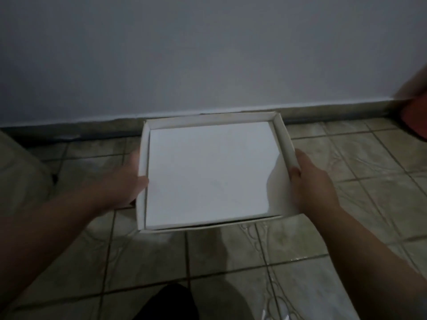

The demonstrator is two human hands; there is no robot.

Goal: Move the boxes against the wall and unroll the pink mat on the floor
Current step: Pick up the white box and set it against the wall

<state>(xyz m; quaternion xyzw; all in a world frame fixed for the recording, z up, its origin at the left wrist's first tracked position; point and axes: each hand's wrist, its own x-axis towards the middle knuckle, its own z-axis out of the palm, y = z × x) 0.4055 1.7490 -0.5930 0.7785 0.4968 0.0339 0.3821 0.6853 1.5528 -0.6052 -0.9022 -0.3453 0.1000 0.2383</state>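
Note:
A shallow white open-topped box (209,172) is in the middle of the view, its far edge close to the base of the pale wall (208,54). My left hand (126,181) grips the box's left side wall, thumb over the rim. On the right side wall my right hand (310,181) holds on, fingers wrapped over the rim. Whether the box rests on the tiled floor (231,262) or hangs just above it, I cannot tell. No pink mat shows clearly.
A dark skirting strip (92,128) runs along the wall's foot. A beige object (20,174) stands at the left edge. A blurred red-orange thing (416,116) lies at the far right by the wall. A dark shape (168,303) is at the bottom centre.

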